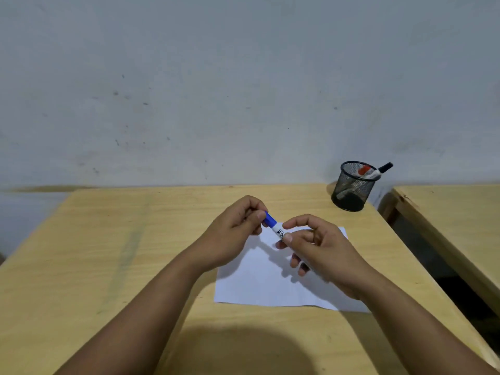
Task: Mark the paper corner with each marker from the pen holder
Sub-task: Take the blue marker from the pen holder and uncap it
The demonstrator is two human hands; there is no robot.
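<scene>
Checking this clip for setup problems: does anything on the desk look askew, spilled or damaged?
Nothing is spilled or broken. The paper lies slightly skewed to the desk edge, and the mesh pen holder sits close to the desk's far right corner. Both hands, left hand and right hand, hold the blue marker.

Scuffed pale grey wall point(216, 77) behind light wood worktop point(108, 253); second wooden table point(460, 212) at right, dark gap between them.

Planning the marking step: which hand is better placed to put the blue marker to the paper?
Probably the right hand: it wraps the marker barrel above the paper, while the left hand only pinches the blue cap.
</scene>
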